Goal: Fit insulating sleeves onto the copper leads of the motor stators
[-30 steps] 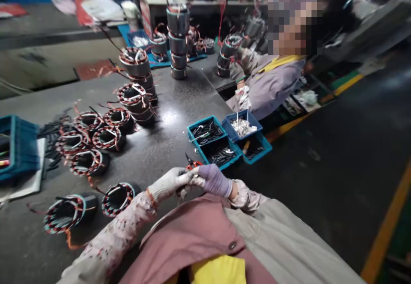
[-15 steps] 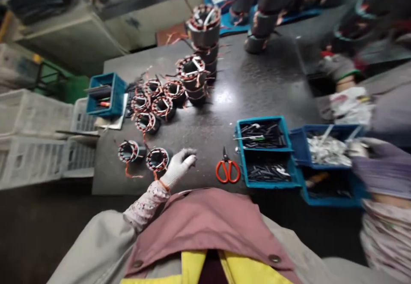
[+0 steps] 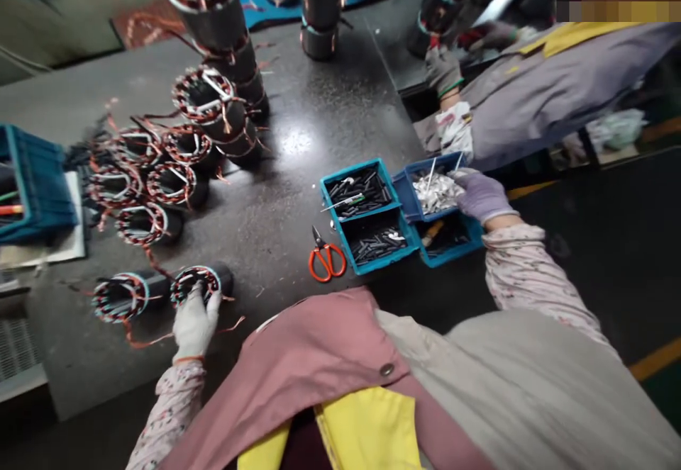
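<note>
Left hand (image 3: 192, 327), in a white knit glove, has its fingers at the mouth of the nearer coil ring (image 3: 225, 277), thumb by the right side of the rim. Whether it's actually pinching, can't tell, fingertips partly hidden. Right hand (image 3: 483, 196), purple glove, is at the edge of the blue tray (image 3: 408, 202), fingers against the whitish bits (image 3: 437, 193). Can't tell if it has picked any up.

Ring looks to be on its side at the near left of the dark table (image 3: 281, 247), mouth facing the person. Second coil ring (image 3: 142, 294) just left of it, loose copper-coloured wire trailing from its front. Orange-handled scissors (image 3: 320, 244) lie well to the right, just beside the teal tray (image 3: 347, 247) of black tubes (image 3: 379, 244).

Handling, best guess: ring is heavy for its size, body stiff, probably metal. Windings and loose wires are the soft, fragile part, easy to snag or bend. Smooth outer wall could slip in knit gloves and roll when lying down. Best hold is round the grey outer wall, clear of the wires; don't lift by the leads.

Markings: no brand, label or writing readable on rings, trays or scissors
</note>
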Demonstrator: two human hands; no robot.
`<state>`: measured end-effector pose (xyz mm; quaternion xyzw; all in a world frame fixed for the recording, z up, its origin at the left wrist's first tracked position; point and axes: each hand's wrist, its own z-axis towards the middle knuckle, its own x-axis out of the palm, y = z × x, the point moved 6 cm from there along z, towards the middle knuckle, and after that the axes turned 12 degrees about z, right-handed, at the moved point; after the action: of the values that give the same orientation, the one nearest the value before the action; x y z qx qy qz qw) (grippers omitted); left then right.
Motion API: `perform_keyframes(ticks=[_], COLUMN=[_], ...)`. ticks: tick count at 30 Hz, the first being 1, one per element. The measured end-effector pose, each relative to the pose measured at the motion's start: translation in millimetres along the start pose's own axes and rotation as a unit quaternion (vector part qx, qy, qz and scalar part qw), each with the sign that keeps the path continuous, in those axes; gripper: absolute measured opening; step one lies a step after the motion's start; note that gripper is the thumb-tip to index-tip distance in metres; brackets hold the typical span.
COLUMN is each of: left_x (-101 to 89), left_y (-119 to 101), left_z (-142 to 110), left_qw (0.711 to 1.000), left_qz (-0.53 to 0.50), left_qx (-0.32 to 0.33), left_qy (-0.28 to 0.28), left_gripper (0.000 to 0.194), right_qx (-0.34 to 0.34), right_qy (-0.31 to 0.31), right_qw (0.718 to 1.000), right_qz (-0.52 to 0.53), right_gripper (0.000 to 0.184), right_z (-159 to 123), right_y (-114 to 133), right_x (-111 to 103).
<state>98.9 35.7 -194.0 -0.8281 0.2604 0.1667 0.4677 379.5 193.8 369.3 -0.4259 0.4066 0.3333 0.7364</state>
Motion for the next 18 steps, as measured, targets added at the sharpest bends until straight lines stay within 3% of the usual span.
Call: perform_keyframes(ticks=[5,6,8,10,12,15,18], left_x=[3.4,3.5,2.8,0.7,-1.9,-4.2,-4.1], left_y=[9,13,19,21,19,13,12], left_z=[4,8,16,22,22,13,4], left_qw=[0.991,0.988,0.984,0.981,0.979,0.983,0.992], left_qz=[0.093,0.109,0.135,0.152,0.157,0.125,0.069], left_qx=[0.088,0.096,0.107,0.119,0.126,0.132,0.109], left_qy=[-0.040,-0.046,-0.048,-0.036,-0.011,0.015,-0.008], left_gripper=[0.065,0.064,0.062,0.059,0.054,0.047,0.047], right_qx=[0.073,0.053,-0.055,-0.202,-0.299,-0.335,-0.342], right_qy=[0.010,0.001,-0.015,0.020,0.101,0.196,0.253], right_qw=[0.984,0.984,0.987,0.971,0.935,0.887,0.866], right_qz=[-0.160,-0.168,-0.148,-0.130,-0.162,-0.251,-0.263], right_gripper=[0.044,0.046,0.045,0.042,0.041,0.037,0.025], right_z=[-4,-9,-23,-44,-63,-66,-43], right_y=[-2,3,27,63,95,122,136], right_x=[-7,-8,-1,22,58,112,152])
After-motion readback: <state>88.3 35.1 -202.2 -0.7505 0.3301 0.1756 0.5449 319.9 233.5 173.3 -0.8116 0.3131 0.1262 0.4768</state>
